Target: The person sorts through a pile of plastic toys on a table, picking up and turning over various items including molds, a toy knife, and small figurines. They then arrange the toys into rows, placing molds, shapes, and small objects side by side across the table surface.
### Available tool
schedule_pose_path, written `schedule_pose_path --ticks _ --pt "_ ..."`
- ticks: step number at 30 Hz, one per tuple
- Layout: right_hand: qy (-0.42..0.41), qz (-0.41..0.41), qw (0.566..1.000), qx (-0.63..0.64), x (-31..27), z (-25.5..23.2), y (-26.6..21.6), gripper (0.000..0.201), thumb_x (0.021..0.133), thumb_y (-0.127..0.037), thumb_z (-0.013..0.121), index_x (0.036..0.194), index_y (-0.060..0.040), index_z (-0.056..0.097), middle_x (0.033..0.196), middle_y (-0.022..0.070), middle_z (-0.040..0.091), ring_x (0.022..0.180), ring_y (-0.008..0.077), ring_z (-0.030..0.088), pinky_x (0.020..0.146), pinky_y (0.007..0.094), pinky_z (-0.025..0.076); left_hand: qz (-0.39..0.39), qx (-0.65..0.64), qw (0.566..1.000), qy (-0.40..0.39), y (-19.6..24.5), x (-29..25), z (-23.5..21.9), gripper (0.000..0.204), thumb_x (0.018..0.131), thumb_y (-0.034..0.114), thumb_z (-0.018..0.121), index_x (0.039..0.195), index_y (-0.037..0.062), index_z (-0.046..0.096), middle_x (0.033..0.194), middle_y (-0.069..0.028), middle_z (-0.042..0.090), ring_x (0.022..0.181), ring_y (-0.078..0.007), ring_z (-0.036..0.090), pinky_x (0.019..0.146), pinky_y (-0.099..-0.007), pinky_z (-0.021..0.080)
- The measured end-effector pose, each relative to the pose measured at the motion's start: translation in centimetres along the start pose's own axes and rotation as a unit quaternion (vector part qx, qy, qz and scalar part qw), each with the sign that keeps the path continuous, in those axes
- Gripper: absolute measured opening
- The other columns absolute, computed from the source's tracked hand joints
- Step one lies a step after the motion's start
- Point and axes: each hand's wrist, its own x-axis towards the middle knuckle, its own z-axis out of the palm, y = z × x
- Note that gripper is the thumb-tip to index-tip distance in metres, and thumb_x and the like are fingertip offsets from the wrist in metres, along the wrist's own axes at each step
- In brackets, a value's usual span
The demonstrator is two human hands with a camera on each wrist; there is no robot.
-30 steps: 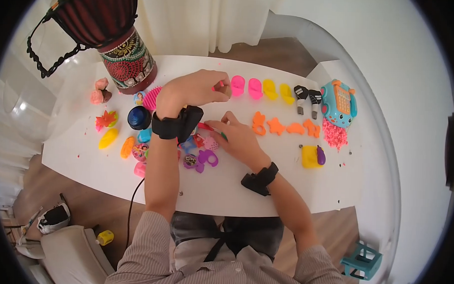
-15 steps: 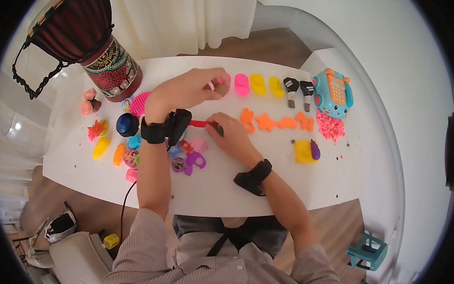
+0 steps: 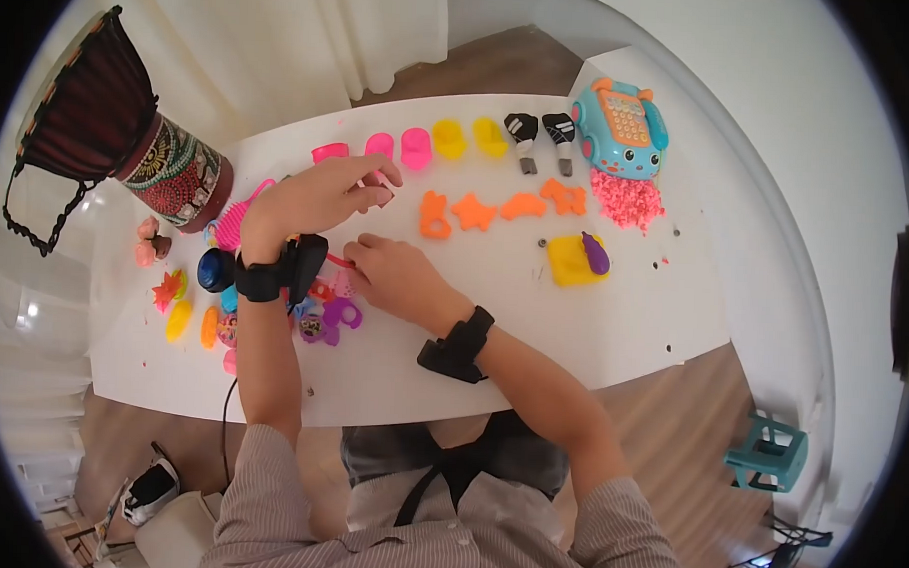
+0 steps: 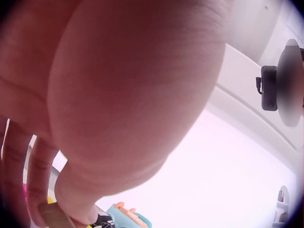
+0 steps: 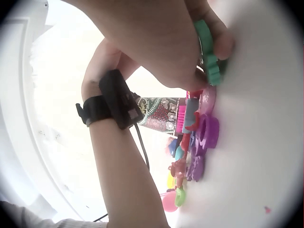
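Note:
The left hand (image 3: pixel 322 194) hangs over the table beside a red-pink piece (image 3: pixel 330 152), its fingers loosely bent; no held thing can be made out. In the left wrist view its palm (image 4: pixel 128 95) fills most of the picture. The right hand (image 3: pixel 405 277) is lower and nearer the body, its fingers curled. The right wrist view shows it gripping a green scalloped toy (image 5: pixel 209 54) between fingers and thumb. A red strip (image 3: pixel 342 261) lies at its fingertips; whether it is held cannot be told. Purple toys (image 3: pixel 343 312) are just left of the right hand.
Pink and yellow pieces (image 3: pixel 450 139) stand in a row with black-and-white ones (image 3: pixel 521 129). Orange shapes (image 3: pixel 474 212) lie in front. A toy phone (image 3: pixel 620 130), pink crumbs (image 3: pixel 628 200) and a yellow block (image 3: pixel 570 260) are right; a drum (image 3: pixel 178 174) stands left.
The head view has turned, so the table's things appear further left. The left hand has uncovered the red-pink piece behind it. The right hand keeps its curled hold.

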Motion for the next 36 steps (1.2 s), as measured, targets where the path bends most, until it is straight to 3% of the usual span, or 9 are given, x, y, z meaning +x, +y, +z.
schedule_pose_path --ticks 2,6,9,14,26,30,32,36 --pt "-0.01 0.007 1.0 -0.014 0.1 0.0 -0.4 0.011 0.093 -0.012 0.063 0.098 -0.0028 0.063 0.091 0.0142 0.065 0.083 0.037 0.068 0.073 0.047 0.056 -0.069 -0.054 0.995 -0.037 1.1 0.1 -0.6 0.019 0.106 0.018 0.057 0.116 0.0037 0.064 0.099 -0.0071 0.067 0.091 -0.0204 0.063 0.083 -0.0339 0.052" --pt "-0.016 0.024 0.999 -0.02 0.1 0.2 -0.5 0.013 0.093 -0.013 0.063 0.101 -0.0035 0.062 0.093 0.0138 0.066 0.083 0.0371 0.068 0.074 0.0474 0.056 -0.072 -0.059 0.995 -0.036 -0.5 -0.1 -0.9 0.016 0.103 0.014 0.062 0.115 0.004 0.065 0.101 -0.0077 0.067 0.091 -0.0203 0.064 0.083 -0.0346 0.052" --pt "-0.021 0.032 0.999 -0.025 0.1 0.0 -0.8 0.013 0.093 -0.014 0.063 0.102 -0.0039 0.063 0.095 0.0134 0.066 0.083 0.0369 0.069 0.073 0.0471 0.057 -0.029 -0.007 1.0 0.0 -1.6 -0.3 -1.2 0.015 0.098 0.007 0.066 0.112 0.0022 0.064 0.104 -0.0082 0.067 0.089 -0.0211 0.066 0.083 -0.0357 0.053" --pt "-0.029 0.046 0.998 -0.035 0.2 0.2 -0.9 0.014 0.094 -0.015 0.064 0.103 -0.0046 0.063 0.096 0.0128 0.066 0.083 0.0364 0.069 0.073 0.0469 0.057 -0.051 -0.093 0.994 -0.01 -1.2 -0.8 -1.5 0.021 0.092 -0.005 0.067 0.112 -0.0006 0.063 0.107 -0.0105 0.067 0.098 -0.0216 0.07 0.088 -0.0346 0.056" --pt "-0.039 0.04 0.998 -0.021 -0.1 -0.2 -1.0 0.017 0.094 -0.017 0.065 0.108 -0.0077 0.061 0.098 0.011 0.066 0.088 0.0351 0.069 0.074 0.0467 0.056 -0.042 -0.13 0.99 -0.028 0.6 -1.4 -2.8 0.025 0.091 0.004 0.073 0.114 0.0014 0.063 0.106 -0.0093 0.072 0.095 -0.0201 0.069 0.085 -0.035 0.055" --pt "-0.049 0.033 0.998 -0.022 0.1 -0.7 -1.3 0.017 0.093 -0.016 0.064 0.107 -0.0066 0.062 0.099 0.0127 0.066 0.088 0.0363 0.069 0.076 0.0474 0.055 0.005 -0.129 0.992 -0.001 0.1 -1.8 -2.9 0.024 0.093 0.003 0.071 0.115 0.0017 0.062 0.104 -0.0087 0.072 0.093 -0.0201 0.069 0.084 -0.0347 0.055" --pt "-0.054 0.037 0.998 -0.004 0.2 -1.0 -1.7 0.017 0.091 -0.015 0.063 0.105 -0.0054 0.063 0.099 0.0146 0.066 0.09 0.0375 0.069 0.078 0.0493 0.055 0.003 -0.149 0.988 -0.028 0.4 -2.1 -3.4 0.023 0.093 -0.001 0.068 0.115 0.0015 0.063 0.104 -0.0054 0.067 0.095 -0.0154 0.064 0.091 -0.0302 0.053" --pt "-0.042 0.061 0.996 0.056 0.3 -1.0 -1.7 0.012 0.093 -0.013 0.063 0.099 -0.0033 0.064 0.092 0.0163 0.068 0.086 0.0391 0.068 0.076 0.049 0.055 0.032 -0.135 0.99 -0.036 0.6 -2.3 -3.9 0.024 0.092 -0.003 0.068 0.115 0.0007 0.063 0.105 -0.0057 0.067 0.096 -0.0158 0.064 0.092 -0.0314 0.054"
